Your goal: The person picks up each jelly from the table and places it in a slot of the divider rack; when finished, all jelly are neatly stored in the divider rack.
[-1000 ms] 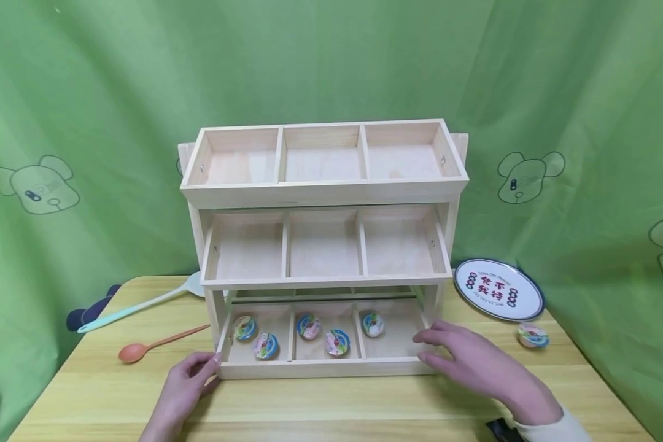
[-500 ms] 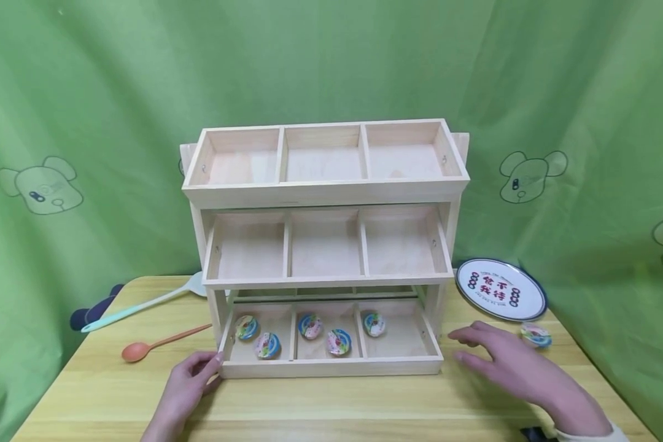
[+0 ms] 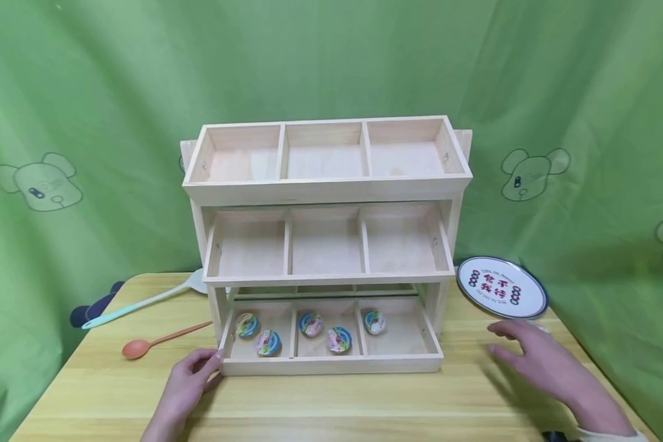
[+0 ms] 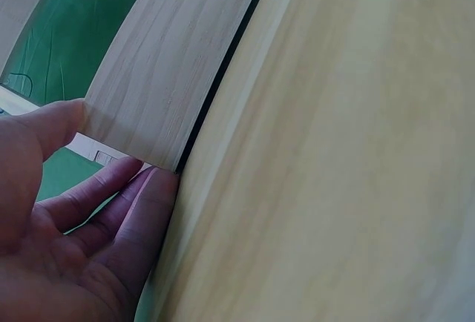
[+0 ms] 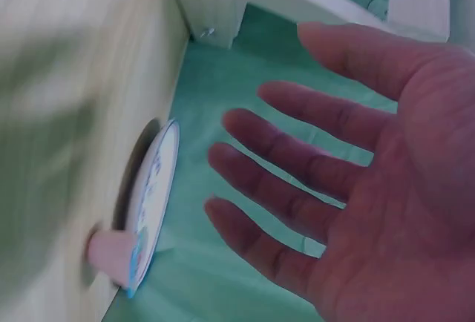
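Note:
A three-tier pale wooden rack stands upright on the table, each tier split into three compartments. Thumb and fingertips of my left hand pinch the left front corner of its bottom tray; the left wrist view has the thumb at the board's upper edge and fingers at its lower edge. Several small jelly cups lie in that tray: two left, two middle, one right. My right hand hovers over the table at the right, fingers spread and holding nothing. Another jelly cup stands near it, mostly hidden behind the hand in the head view.
A white oval plate with a blue rim and red lettering lies at the back right. At the left lie an orange spoon and a pale blue long-handled utensil. A green curtain hangs behind the table.
My right hand has moved right, away from the rack's right front corner to beside the loose jelly cup. The left hand has kept its place on the bottom tray's corner.

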The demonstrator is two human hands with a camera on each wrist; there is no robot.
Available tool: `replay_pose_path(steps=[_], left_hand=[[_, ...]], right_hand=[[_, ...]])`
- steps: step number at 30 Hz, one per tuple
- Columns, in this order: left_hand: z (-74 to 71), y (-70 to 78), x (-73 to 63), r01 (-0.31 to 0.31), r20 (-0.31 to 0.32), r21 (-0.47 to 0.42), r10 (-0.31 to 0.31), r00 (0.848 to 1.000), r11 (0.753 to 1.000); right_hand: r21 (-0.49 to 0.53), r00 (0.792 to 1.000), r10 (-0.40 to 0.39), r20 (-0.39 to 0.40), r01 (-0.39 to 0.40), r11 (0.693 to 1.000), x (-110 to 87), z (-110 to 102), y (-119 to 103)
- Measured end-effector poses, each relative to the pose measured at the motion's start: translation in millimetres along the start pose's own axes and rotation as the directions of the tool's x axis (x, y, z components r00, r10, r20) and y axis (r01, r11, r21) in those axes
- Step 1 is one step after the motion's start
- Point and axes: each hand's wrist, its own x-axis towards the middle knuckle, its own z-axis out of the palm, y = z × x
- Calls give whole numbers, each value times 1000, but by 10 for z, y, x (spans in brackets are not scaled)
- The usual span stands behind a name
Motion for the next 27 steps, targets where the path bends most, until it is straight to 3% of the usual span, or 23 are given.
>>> replay_pose_path(steps=[11,20,27], left_hand=[[5,9,-6,6,3,11,-7,1000,1000],[9,8,0,1,0,2,-1,1000,1000],[0,-6,9,3,1,-5,-3,1000,1000]], right_hand=[[-77,997,47,-67,-52,996,30,0,357],[-74,996,90,-12,-91,993,77,42,676],[-101,994,111,13,-109,989,74,68,788]])
